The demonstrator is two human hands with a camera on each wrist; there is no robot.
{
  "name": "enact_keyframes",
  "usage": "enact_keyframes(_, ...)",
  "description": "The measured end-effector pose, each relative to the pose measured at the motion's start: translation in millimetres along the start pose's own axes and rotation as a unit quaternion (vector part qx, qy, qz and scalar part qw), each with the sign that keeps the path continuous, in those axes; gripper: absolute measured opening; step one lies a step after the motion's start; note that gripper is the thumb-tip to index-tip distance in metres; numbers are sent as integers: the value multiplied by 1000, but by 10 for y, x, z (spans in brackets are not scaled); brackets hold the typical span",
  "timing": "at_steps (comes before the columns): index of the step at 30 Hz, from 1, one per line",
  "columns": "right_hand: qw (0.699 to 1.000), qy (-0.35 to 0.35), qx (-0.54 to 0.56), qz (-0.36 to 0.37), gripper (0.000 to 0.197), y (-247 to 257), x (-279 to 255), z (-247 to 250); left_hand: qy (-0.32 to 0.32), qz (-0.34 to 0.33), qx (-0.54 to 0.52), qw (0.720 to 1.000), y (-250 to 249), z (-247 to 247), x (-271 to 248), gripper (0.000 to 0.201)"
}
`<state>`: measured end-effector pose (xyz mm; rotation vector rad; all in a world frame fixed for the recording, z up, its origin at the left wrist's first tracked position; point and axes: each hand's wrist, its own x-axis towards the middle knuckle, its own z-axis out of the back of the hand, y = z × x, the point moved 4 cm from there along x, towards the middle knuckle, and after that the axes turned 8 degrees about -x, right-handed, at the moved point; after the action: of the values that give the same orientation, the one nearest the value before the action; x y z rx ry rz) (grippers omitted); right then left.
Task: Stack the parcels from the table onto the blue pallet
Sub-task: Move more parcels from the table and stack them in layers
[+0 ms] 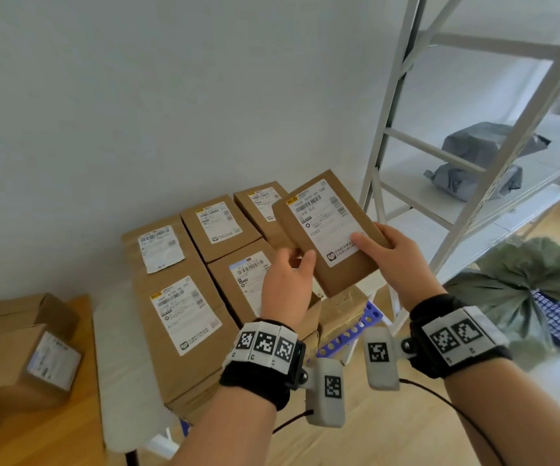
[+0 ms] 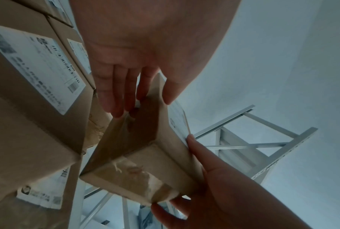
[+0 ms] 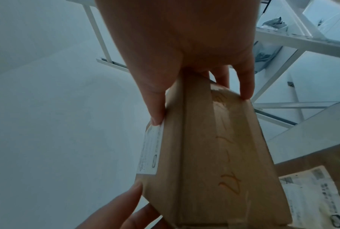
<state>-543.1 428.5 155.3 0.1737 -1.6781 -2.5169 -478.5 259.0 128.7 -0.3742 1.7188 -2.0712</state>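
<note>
both hands hold one small cardboard parcel (image 1: 330, 230) in the air above the stacked parcels (image 1: 184, 290), tilted so its shipping label (image 1: 327, 220) faces up toward the head camera, probably to keep the label on top like those on the boxes already laid down. the right hand (image 1: 394, 257) pinches the near right corner, its thumb flat on the label's lower edge and its fingers (image 3: 245, 86) curled under against the taped underside, as the right wrist view shows. the left hand (image 1: 285, 284) takes the lower left edge, thumb on the upper face and fingers (image 2: 118, 96) reaching beneath the box, close together and only lightly bent, so this hand seems more to steady and steer than to carry. the parcel thus sits between the two thumbs above and the fingers below, gripped at its near end while its far end sticks out free toward the white wall. a strip of the blue pallet (image 1: 356, 327) shows under the stack's right side, just beside a lower box with wrinkled tape (image 1: 342, 309); that lower spot looks like the likely place for this one, though i can't be sure. a white metal shelf rack (image 1: 440, 136) holding grey mailer bags (image 1: 483, 159) stands to the right, and more cardboard boxes (image 1: 26, 358) wait on the wooden table (image 1: 80, 381) at left.
</note>
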Motion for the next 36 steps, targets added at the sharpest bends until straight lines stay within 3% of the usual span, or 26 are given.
enact_keyframes(8, 994, 62, -53, -79, 30, -416, 446, -105, -16, 1, 193, 981, 296, -138, 297, 43)
enact_keyframes(13, 986, 120, -73, -94, 39, -666, 685, -178, -52, -8, 285, 957, 369, -238, 373, 49)
enact_keyframes(18, 978, 175, -70, -93, 49, -936, 822, -284, -90, 4, 282, 955, 457, -324, 331, 45)
enact_keyframes(21, 973, 203, -82, -68, 48, -1006, 853, -344, -120, -9, 257, 959, 445, -329, 267, 55)
enact_keyframes(24, 971, 213, -102, -42, 51, -1066, 867, -403, -106, 1, 305, 947, 468, -346, 214, 65)
enact_keyframes(27, 970, 214, -109, -25, 55, -1117, 885, -450, -75, 1, 405, 911, 550, -391, 195, 59)
enact_keyframes(31, 974, 200, -109, -12, 63, -1185, 919, -533, -44, 12, 438, 898, 618, -441, 174, 52)
enact_keyframes(36, 977, 184, -104, -2, 47, -1251, 893, -585, -19, 25, 483, 875, 629, -485, 162, 50)
